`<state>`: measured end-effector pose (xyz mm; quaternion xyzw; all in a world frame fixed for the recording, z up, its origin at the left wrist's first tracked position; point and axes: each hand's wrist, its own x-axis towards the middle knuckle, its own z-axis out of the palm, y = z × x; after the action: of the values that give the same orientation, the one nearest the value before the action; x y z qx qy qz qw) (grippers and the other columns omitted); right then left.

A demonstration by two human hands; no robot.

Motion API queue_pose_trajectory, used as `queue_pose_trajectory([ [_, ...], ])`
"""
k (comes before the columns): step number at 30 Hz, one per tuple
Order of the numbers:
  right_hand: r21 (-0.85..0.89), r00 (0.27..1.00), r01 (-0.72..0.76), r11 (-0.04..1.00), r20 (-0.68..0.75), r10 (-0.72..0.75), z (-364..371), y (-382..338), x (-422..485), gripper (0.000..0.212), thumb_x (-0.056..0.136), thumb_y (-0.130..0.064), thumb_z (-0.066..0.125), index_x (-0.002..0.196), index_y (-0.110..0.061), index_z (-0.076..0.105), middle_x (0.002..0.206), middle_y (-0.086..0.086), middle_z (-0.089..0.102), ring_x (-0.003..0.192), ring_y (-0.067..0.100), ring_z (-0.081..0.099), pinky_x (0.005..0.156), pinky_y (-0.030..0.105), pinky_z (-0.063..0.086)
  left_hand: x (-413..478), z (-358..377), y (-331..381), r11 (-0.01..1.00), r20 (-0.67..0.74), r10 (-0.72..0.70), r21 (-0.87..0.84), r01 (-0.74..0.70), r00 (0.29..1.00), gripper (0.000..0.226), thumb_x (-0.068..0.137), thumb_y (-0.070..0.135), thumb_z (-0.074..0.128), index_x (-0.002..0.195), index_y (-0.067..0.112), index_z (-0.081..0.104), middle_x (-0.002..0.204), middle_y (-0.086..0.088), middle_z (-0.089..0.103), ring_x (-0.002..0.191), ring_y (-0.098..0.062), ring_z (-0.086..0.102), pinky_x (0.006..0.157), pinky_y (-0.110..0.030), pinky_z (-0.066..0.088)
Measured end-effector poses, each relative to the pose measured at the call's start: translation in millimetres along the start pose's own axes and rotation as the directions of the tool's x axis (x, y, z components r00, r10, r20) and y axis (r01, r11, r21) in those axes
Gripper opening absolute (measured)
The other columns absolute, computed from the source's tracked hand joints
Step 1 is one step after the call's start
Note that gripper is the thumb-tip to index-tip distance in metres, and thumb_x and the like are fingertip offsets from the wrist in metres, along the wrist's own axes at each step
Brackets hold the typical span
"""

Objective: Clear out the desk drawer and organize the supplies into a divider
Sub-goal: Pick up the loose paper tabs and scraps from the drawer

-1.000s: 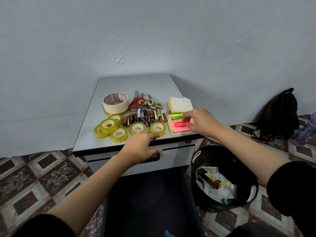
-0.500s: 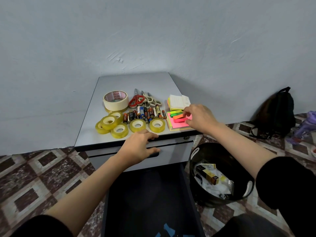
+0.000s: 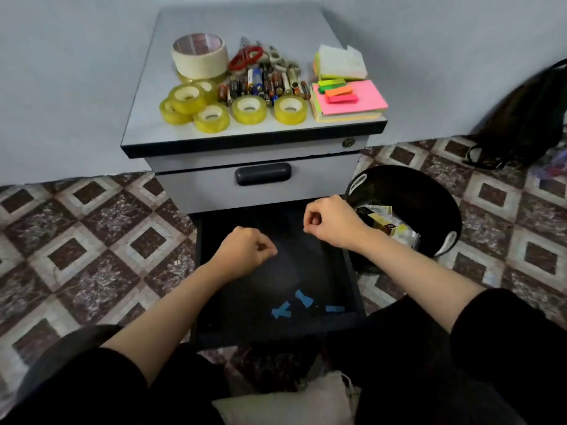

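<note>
1. the left hand (image 3: 245, 252) hangs over the open drawer (image 3: 260, 302). its fingers are curled in tight like a small fist, with the thumb on the first finger. nothing shows in it, and it touches nothing.
2. the right hand (image 3: 329, 220) is over the far right part of the drawer, just beside the black bin (image 3: 411, 191). its fingers are curled in too, with the thumb tucked against them. nothing shows in it.
3. the drawer is the bottom one, pulled out of the grey cabinet (image 3: 239, 19). its long side runs from the cabinet straight toward the person. its open side faces up.
4. a few blue paper bits (image 3: 303, 298) lie flat on the drawer floor, near the end close to the person.
5. on top of the cabinet sit yellow tape rolls (image 3: 248, 109) in front, batteries (image 3: 264, 84) behind them lying side by side and pointing mostly toward the wall, scissors (image 3: 247, 56) with blades pointing at the wall, and sticky notes (image 3: 359, 101) on the right.
</note>
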<state>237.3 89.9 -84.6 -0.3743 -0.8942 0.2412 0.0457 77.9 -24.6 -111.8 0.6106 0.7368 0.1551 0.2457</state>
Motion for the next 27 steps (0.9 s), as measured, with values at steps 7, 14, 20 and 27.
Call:
queue_pose_trajectory([
  [7,-0.211,0.834,-0.182,0.96,0.483,0.265,96,50,-22,0.015,0.084,-0.007,0.063,0.097,-0.005,0.069,0.106,0.012,0.063,0.094,0.026,0.062,0.074,0.03,0.048,-18,79,-49,0.979,0.326,-0.201,0.035,0.201,0.924,0.018,0.087,0.023,0.064,0.102,0.017,0.071,0.105,0.002,0.068,0.092,-0.008,0.061,0.088,-0.026,0.05],
  [14,-0.438,0.703,-0.01,0.899,0.636,0.318,137,68,-19,0.02,0.086,0.005,0.051,0.103,-0.001,0.06,0.112,0.016,0.058,0.098,0.03,0.059,0.069,0.03,0.042,-5,123,-67,0.969,0.445,-0.238,0.172,0.178,0.863,0.033,0.086,0.034,0.064,0.115,0.019,0.065,0.117,0.001,0.063,0.108,-0.016,0.056,0.093,-0.031,0.047],
  [20,-0.517,0.705,0.104,0.849,0.641,0.304,159,71,-20,0.021,0.091,-0.002,0.049,0.108,-0.004,0.061,0.115,0.012,0.061,0.105,0.029,0.059,0.076,0.033,0.045,3,151,-68,0.956,0.438,-0.199,0.285,0.075,0.877,0.048,0.081,0.038,0.068,0.121,0.014,0.056,0.125,-0.005,0.05,0.119,-0.022,0.043,0.097,-0.035,0.041],
  [27,-0.5,0.698,0.043,0.865,0.635,0.332,165,74,-25,0.02,0.091,-0.001,0.048,0.105,-0.002,0.062,0.113,0.014,0.062,0.104,0.03,0.059,0.072,0.031,0.041,7,167,-66,0.932,0.376,-0.155,0.363,0.008,0.913,0.041,0.082,0.028,0.068,0.117,0.01,0.056,0.124,-0.007,0.049,0.117,-0.022,0.045,0.096,-0.033,0.039],
])
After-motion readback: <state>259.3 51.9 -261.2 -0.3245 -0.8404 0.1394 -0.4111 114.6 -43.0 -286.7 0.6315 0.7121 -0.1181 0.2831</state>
